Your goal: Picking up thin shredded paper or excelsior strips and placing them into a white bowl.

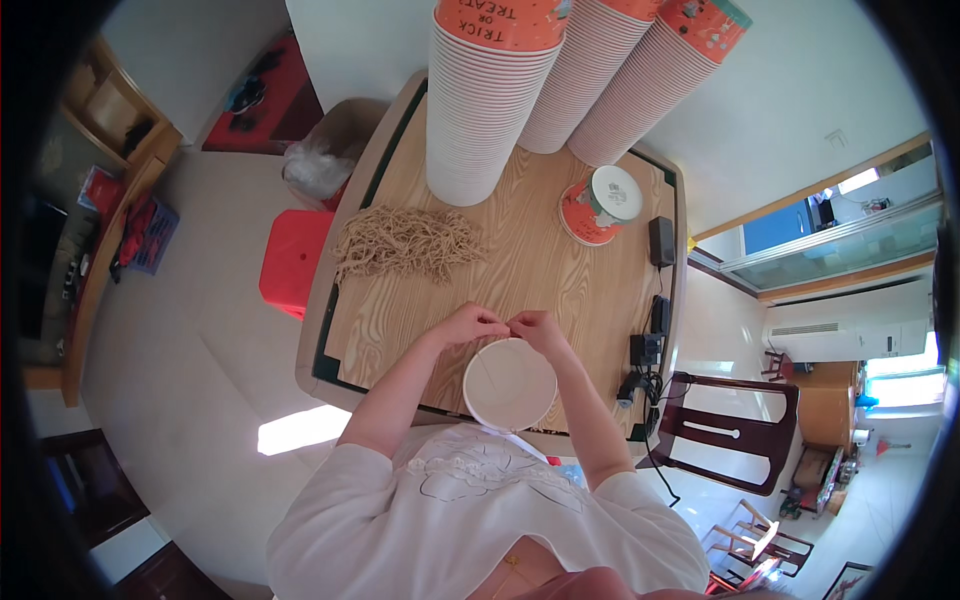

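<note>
A white-lined paper bucket (510, 386) stands close against my body at the near edge of the table, its mouth facing up. My left hand (477, 322) and my right hand (533, 328) meet at its far rim, thumbs and fingers pinched together. Whatever lies between the fingertips is too small to make out. A thin strand shows faintly inside the bucket. Beyond my left hand lies a loose heap of tan twine (410, 243). Farther to the right, an orange paper bucket (590, 215) sits upside down, with a pale green and white base.
Tall stacks of nested paper buckets (480, 120) rise at the table's far side. Black power adapters (646, 348) and cables line the right edge of the wooden table (390, 320). A red stool (292, 262) stands left, a dark wooden chair (735, 430) right.
</note>
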`<action>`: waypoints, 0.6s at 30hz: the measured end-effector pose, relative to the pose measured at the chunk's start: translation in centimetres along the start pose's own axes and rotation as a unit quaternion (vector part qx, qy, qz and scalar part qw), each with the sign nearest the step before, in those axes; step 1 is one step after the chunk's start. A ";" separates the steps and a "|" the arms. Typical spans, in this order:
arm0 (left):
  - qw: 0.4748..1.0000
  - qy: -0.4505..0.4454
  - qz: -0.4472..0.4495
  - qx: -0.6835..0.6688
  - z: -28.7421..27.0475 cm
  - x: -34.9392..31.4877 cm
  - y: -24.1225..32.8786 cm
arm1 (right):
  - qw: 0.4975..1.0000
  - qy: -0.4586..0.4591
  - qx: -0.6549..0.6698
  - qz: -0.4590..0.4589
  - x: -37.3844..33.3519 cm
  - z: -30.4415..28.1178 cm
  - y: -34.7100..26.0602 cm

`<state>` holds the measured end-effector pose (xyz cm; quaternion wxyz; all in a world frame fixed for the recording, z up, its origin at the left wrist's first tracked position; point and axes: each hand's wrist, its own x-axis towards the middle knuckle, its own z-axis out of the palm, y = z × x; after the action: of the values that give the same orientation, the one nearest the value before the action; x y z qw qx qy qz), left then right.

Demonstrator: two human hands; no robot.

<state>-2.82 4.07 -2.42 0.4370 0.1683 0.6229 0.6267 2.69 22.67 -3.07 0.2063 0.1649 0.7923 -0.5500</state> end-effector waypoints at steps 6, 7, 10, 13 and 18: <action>0.996 -0.018 0.088 -0.027 0.0 1.1 -1.9 | 0.999 0.041 -0.024 -0.014 -0.1 0.2 -0.5; 0.995 -0.019 0.089 -0.027 0.0 1.3 -2.1 | 0.998 0.048 -0.027 -0.006 -0.3 0.1 -0.6; 0.993 -0.019 0.075 -0.084 -0.6 1.7 -3.1 | 0.999 0.040 -0.009 0.003 -0.1 0.0 -0.3; 0.985 -0.056 0.034 -0.158 -1.0 1.9 -4.0 | 0.999 0.029 -0.012 0.013 -0.3 0.0 -0.7; 0.999 0.019 0.047 -0.001 0.5 2.1 -3.2 | 0.999 -0.013 -0.012 0.047 0.3 -0.6 0.4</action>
<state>-2.54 5.50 -6.01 0.3951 0.1848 0.6221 0.6502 2.51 23.37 -3.35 0.2441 0.1925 0.7875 -0.5322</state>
